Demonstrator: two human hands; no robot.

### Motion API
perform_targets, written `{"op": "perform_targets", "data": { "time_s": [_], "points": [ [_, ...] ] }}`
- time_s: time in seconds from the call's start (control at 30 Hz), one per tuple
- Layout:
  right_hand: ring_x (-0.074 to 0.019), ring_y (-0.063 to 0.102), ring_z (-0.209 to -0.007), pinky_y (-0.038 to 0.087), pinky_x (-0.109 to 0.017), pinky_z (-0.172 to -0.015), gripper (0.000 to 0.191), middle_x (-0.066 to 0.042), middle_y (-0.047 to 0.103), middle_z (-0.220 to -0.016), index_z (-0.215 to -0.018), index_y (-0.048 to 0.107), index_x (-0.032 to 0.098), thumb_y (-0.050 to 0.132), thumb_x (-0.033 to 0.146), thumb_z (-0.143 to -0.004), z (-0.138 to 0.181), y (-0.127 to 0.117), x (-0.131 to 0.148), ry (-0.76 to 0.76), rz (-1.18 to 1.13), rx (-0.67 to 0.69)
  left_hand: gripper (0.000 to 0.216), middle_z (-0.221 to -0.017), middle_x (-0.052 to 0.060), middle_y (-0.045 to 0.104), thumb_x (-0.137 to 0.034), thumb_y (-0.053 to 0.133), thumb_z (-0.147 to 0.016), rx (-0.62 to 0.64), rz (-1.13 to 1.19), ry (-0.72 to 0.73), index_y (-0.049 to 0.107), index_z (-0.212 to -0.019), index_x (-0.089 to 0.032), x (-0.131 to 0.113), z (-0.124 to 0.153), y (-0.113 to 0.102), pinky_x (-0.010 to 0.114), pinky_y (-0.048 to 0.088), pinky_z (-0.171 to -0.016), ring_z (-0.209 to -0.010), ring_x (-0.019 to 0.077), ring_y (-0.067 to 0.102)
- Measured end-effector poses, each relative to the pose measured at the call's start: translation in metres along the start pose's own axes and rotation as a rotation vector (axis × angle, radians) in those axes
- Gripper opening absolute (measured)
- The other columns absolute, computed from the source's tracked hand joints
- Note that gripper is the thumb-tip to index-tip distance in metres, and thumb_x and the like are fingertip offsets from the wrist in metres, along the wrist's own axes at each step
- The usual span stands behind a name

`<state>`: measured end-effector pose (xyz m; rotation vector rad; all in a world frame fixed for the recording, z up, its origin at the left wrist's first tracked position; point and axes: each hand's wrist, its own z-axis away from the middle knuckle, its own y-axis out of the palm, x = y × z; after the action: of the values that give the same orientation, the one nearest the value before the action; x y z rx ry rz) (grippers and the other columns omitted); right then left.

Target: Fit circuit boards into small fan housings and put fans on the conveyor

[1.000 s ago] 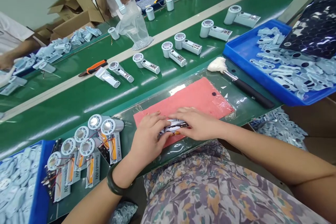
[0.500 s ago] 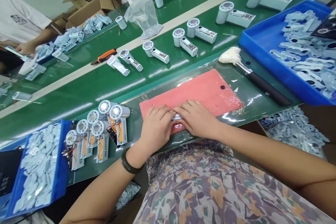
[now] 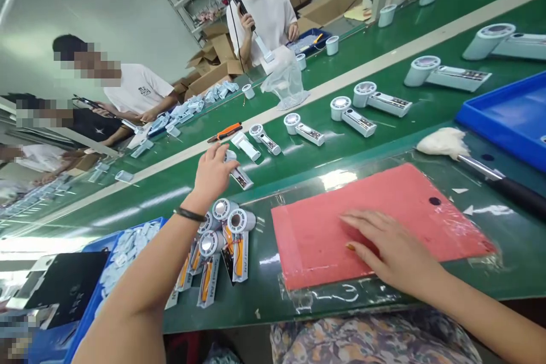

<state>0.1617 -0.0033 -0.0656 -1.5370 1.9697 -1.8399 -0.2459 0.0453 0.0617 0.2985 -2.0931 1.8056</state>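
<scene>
Left hand [image 3: 212,173] cupped over a handheld fan [image 3: 242,178], grip unclear; right hand [image 3: 390,244] open, flat on pink mat [image 3: 430,222]; green belt table [image 3: 179,182].

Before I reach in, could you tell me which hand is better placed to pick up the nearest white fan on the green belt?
The left hand, I would judge: it hovers at the white fan, touching or nearly so. The right hand lies flat on the pink mat, well away from it.

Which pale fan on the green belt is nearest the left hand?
The last fan in the row: the left hand lies over its round head; the others stand clear.
</scene>
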Motion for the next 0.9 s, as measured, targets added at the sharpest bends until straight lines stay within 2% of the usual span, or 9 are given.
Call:
{"op": "perform_targets", "data": {
  "time_s": [0.1, 0.2, 0.27, 0.43, 0.57, 0.63, 0.73, 0.8, 0.9],
  "points": [
    [-0.0298, 0.070, -0.114, 0.061, -0.053, -0.095, 0.036, -0.010, 0.073, -0.127, -0.127, 0.070, 0.026, 0.048, 0.041, -0.102, -0.002, 0.001, 0.001, -0.020, 0.050, 0.011, 0.032, -0.139, 0.017, 0.061, -0.010, 0.053, -0.092, 0.138, -0.054, -0.074, 0.081, -0.103, -0.023, 0.034, -0.024, 0.025, 0.053, 0.052, -0.100, -0.136, 0.0391, 0.050],
    [-0.0274, 0.072, -0.111, 0.063, -0.049, -0.091, 0.034, -0.008, 0.074, -0.125, -0.126, 0.070, 0.027, 0.049, 0.039, -0.102, -0.003, -0.001, 0.001, -0.028, 0.081, -0.007, 0.036, -0.117, 0.015, 0.069, -0.003, 0.054, -0.087, 0.186, -0.041, -0.038, 0.081, -0.097, -0.023, 0.045, -0.037, 0.042, 0.041, 0.056, -0.084, -0.111, 0.0319, 0.063],
    [-0.0261, 0.073, -0.109, 0.064, -0.046, -0.089, 0.032, -0.007, 0.075, -0.122, -0.124, 0.070, 0.028, 0.049, 0.038, -0.102, -0.005, -0.002, 0.002, -0.029, 0.107, -0.016, 0.039, -0.118, 0.014, 0.070, -0.003, 0.050, -0.088, 0.173, -0.035, -0.004, 0.080, -0.102, -0.024, 0.044, -0.046, 0.047, 0.039, 0.055, -0.084, -0.111, 0.0300, 0.063],
    [-0.0244, 0.074, -0.103, 0.063, -0.042, -0.085, 0.027, -0.006, 0.076, -0.116, -0.117, 0.072, 0.028, 0.051, 0.037, -0.101, -0.010, -0.001, 0.005, -0.025, 0.153, -0.038, 0.045, -0.146, 0.013, 0.059, -0.005, 0.045, -0.096, 0.102, -0.020, 0.142, 0.069, -0.129, -0.025, 0.023, -0.083, 0.053, 0.043, 0.046, -0.105, -0.136, 0.0294, 0.049],
    [-0.0237, 0.074, -0.102, 0.062, -0.040, -0.085, 0.027, -0.006, 0.076, -0.116, -0.118, 0.071, 0.028, 0.051, 0.035, -0.102, -0.009, 0.000, 0.007, -0.042, 0.173, -0.052, 0.035, -0.113, 0.010, 0.073, -0.007, 0.050, -0.095, 0.142, -0.029, 0.246, 0.073, -0.114, -0.025, 0.006, -0.110, 0.054, 0.039, 0.047, -0.092, -0.116, 0.0264, 0.060],
    [-0.0236, 0.073, -0.103, 0.061, -0.041, -0.086, 0.027, -0.006, 0.076, -0.117, -0.119, 0.071, 0.027, 0.051, 0.035, -0.102, -0.008, 0.001, 0.007, -0.045, 0.176, -0.052, 0.028, -0.103, 0.011, 0.072, -0.008, 0.053, -0.093, 0.148, -0.051, 0.255, 0.074, -0.105, -0.022, 0.002, -0.112, 0.050, 0.039, 0.046, -0.085, -0.106, 0.0271, 0.061],
    [-0.0241, 0.072, -0.103, 0.060, -0.043, -0.088, 0.027, -0.006, 0.075, -0.117, -0.119, 0.070, 0.026, 0.048, 0.033, -0.103, -0.007, 0.002, 0.007, -0.043, 0.177, -0.050, 0.022, -0.111, 0.018, 0.068, -0.015, 0.060, -0.092, 0.125, -0.075, 0.210, 0.070, -0.112, -0.016, -0.005, -0.103, 0.042, 0.042, 0.047, -0.082, -0.109, 0.0325, 0.059],
    [-0.0250, 0.071, -0.103, 0.059, -0.045, -0.089, 0.028, -0.007, 0.075, -0.117, -0.119, 0.069, 0.025, 0.047, 0.033, -0.104, -0.006, 0.003, 0.007, -0.045, 0.173, -0.045, 0.030, -0.117, 0.020, 0.067, -0.021, 0.067, -0.090, 0.138, -0.071, 0.185, 0.067, -0.118, -0.013, -0.010, -0.095, 0.037, 0.043, 0.048, -0.082, -0.112, 0.0353, 0.058],
    [-0.0271, 0.070, -0.104, 0.058, -0.048, -0.089, 0.030, -0.009, 0.074, -0.118, -0.120, 0.070, 0.024, 0.047, 0.035, -0.104, -0.005, 0.001, 0.003, -0.065, 0.149, -0.026, 0.035, -0.122, 0.016, 0.067, -0.018, 0.071, -0.087, 0.221, -0.035, 0.200, 0.066, -0.121, -0.016, -0.015, -0.083, 0.029, 0.040, 0.051, -0.086, -0.117, 0.0327, 0.058]
  ]
}}
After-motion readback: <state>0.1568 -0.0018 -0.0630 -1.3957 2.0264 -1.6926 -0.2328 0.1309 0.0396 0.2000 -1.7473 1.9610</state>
